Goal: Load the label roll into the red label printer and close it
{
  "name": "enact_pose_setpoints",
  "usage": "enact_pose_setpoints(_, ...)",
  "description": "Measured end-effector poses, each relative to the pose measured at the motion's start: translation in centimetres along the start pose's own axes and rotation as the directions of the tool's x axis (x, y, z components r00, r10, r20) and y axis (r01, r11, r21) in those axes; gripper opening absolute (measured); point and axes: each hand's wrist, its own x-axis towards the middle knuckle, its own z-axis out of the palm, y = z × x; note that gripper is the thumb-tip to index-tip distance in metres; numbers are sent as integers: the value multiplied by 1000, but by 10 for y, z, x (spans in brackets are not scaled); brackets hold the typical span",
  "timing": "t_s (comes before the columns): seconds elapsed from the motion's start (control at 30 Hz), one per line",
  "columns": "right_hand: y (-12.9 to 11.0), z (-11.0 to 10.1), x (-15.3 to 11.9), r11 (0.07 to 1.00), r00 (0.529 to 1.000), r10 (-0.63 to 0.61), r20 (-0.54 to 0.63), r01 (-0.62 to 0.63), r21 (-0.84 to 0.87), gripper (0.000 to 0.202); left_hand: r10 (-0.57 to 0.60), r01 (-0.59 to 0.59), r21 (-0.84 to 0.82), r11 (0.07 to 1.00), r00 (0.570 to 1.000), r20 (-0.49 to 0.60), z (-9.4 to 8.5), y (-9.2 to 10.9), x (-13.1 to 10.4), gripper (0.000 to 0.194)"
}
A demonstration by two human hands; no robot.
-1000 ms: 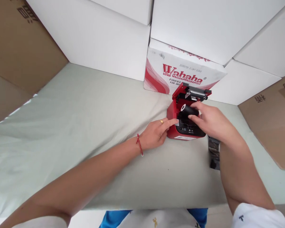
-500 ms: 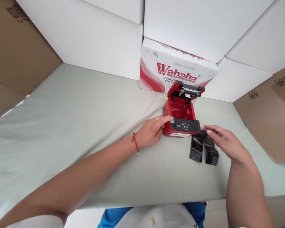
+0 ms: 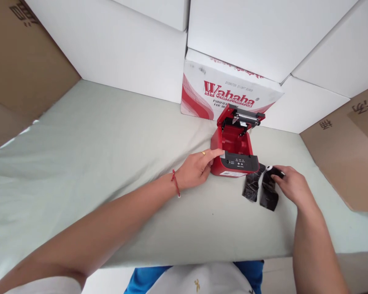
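A small red label printer (image 3: 217, 161) with a black front panel stands on the cloth, its lid (image 3: 243, 116) tilted up and its red inner bay exposed. My left hand (image 3: 199, 168) grips the printer's front left corner, index finger on the top edge, the other fingers curled at the side. To the printer's right, my right hand (image 3: 290, 181) pinches a glossy black roll (image 3: 269, 190) with a white core end, a strip hanging down toward me. Beside it is another crinkled black strip (image 3: 250, 187), partly behind the printer's corner. The fingertips behind the roll are hidden.
A Wahaha carton (image 3: 199, 94) stands right behind the printer. White boxes (image 3: 135, 49) form a wall at the back. Brown cartons flank the table, one at left (image 3: 27, 61) and one at right (image 3: 343, 155). Pale green cloth (image 3: 110, 134) covers the table, wrinkled near the printer.
My right hand has closed on the black roll and turned it, so the white core end shows. The black strips have shifted slightly up and left. My left hand stays on the printer.
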Motion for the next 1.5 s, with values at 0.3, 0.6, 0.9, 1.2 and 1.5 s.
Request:
enact_pose_setpoints(0.3,-44,-111,-47,969,992,-114,55,99,226,60,3,-3,-6,1000,1000,12,-1,-1,1,68)
enact_pose_setpoints(0.6,-159,-58,14,847,838,-531,125,525,80,42,7,-7,-7,1000,1000,2,-1,-1,-1,71)
enact_pose_setpoints(0.9,-204,-19,47,846,878,-423,224,472,-250,48,245,-194,267,944,954,-174,0,22,4,68)
enact_pose_setpoints(1.2,-190,-29,34,831,835,-550,-23,550,78,30,312,-288,281,916,949,-43,3,32,3,55)
enact_pose_setpoints(1.5,-157,-31,51,761,679,-602,-420,647,-45,57,305,-297,303,905,952,21,0,37,3,49)
